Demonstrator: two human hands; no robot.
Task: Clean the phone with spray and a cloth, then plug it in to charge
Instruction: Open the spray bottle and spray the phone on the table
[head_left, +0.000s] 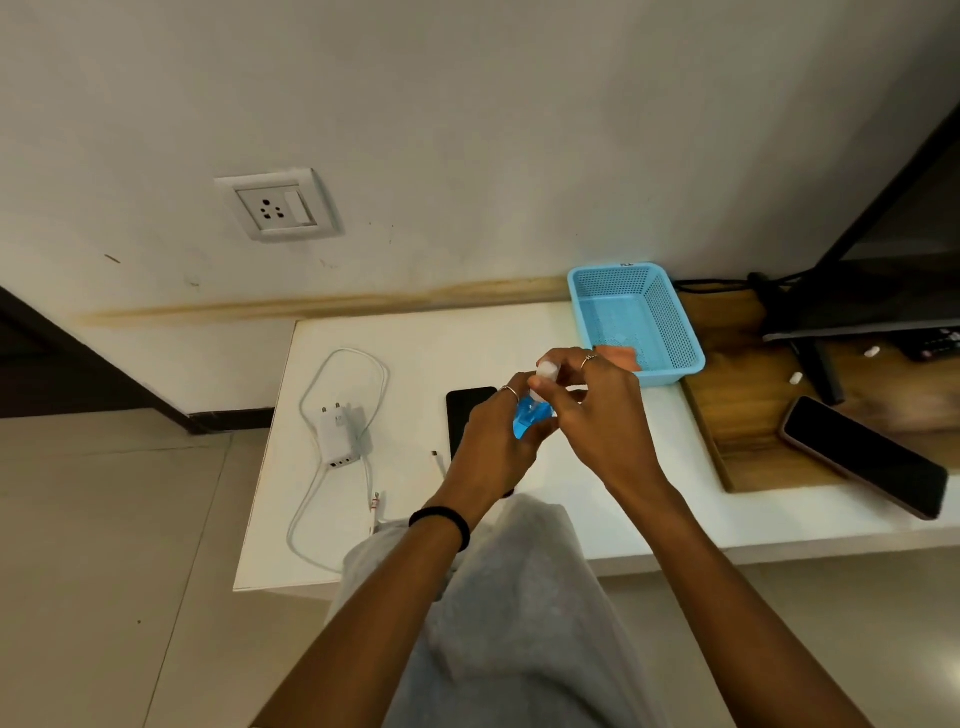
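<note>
My left hand (493, 441) grips the body of a small spray bottle (530, 415) filled with blue liquid, held above the white table (415, 353). Fingers of my right hand (597, 410) close around its white cap (548, 370). A black phone (465, 410) lies flat on the table under my left hand, mostly hidden by it. A white charger (337, 434) with its looped cable (358, 364) lies to the left. An orange cloth (621, 356) sits in the blue basket (670, 322), partly behind my right hand.
A wall socket (278, 205) is up on the left wall. A second phone (865, 457) rests on a wooden board (737, 431) at the right. A dark monitor stand (815, 364) and cables fill the far right. My knee in grey cloth (519, 597) overlaps the table's front edge.
</note>
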